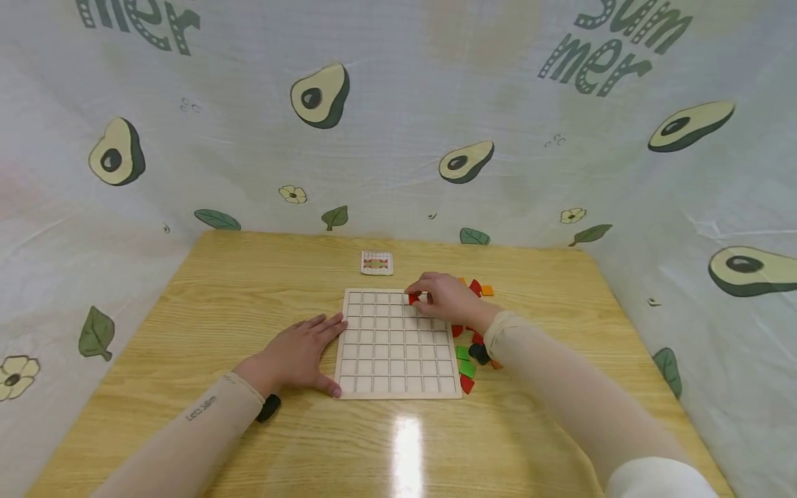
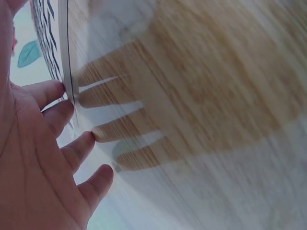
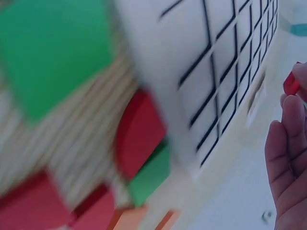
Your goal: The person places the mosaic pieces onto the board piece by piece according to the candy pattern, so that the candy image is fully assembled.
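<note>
A pale wooden grid board lies flat on the table. My right hand is over its far right part, with thumb and fingers pinching a small red piece. In the right wrist view the same red piece shows between the fingertips. My left hand lies with spread fingers along the board's left edge, thumb at the near left corner. From the left wrist view, two fingertips meet the board's side, while the others rest on the tabletop.
Beyond the board lies a small pattern card. Loose red, orange and green pieces are scattered along the board's right side, including a green square and a red piece. A printed cloth hangs behind the table.
</note>
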The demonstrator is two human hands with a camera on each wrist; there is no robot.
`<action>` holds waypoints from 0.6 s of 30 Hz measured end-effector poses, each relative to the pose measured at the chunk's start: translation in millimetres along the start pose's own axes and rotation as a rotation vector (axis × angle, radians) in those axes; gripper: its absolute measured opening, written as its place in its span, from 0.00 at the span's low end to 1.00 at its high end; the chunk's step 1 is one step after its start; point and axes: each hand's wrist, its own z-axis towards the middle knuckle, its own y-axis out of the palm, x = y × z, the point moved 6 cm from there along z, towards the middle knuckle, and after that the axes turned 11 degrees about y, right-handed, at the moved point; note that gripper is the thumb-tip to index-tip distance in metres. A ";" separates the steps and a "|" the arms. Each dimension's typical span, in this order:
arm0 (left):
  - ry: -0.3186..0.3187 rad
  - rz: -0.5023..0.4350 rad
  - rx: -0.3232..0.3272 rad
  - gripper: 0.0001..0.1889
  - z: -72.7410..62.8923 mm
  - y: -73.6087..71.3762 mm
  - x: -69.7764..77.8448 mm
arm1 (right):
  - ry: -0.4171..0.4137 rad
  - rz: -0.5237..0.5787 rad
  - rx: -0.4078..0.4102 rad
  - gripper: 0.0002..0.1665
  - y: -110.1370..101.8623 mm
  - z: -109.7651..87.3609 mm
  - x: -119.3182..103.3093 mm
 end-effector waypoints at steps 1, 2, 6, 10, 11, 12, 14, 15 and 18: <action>0.000 0.003 0.005 0.66 -0.1 0.4 -0.8 | -0.003 0.005 -0.010 0.18 3.5 3.4 -5.7; -0.001 0.002 0.008 0.66 -0.4 0.7 -1.5 | -0.006 0.010 -0.020 0.18 7.4 6.7 -11.3; -0.015 -0.008 0.016 0.66 -1.3 0.1 -2.8 | -0.015 0.029 -0.053 0.18 22.3 19.3 -33.5; -0.021 -0.019 0.023 0.65 -2.6 -2.9 -0.6 | -0.022 0.021 -0.086 0.18 38.0 29.7 -53.3; -0.018 -0.021 0.026 0.65 -3.0 -3.8 0.3 | -0.024 0.015 -0.093 0.18 41.5 31.6 -57.5; -0.013 -0.025 0.033 0.65 -3.2 -4.8 1.0 | -0.025 0.010 -0.099 0.18 44.7 33.3 -61.5; -0.013 -0.024 0.031 0.65 -3.2 -4.7 1.7 | -0.024 -0.006 -0.101 0.17 49.9 35.9 -68.2; -0.014 -0.020 0.029 0.65 -2.9 -4.2 1.5 | -0.022 -0.010 -0.097 0.17 51.6 36.9 -71.1; -0.009 -0.018 0.028 0.65 -1.5 -2.5 1.1 | -0.016 -0.017 -0.081 0.16 54.9 38.0 -77.7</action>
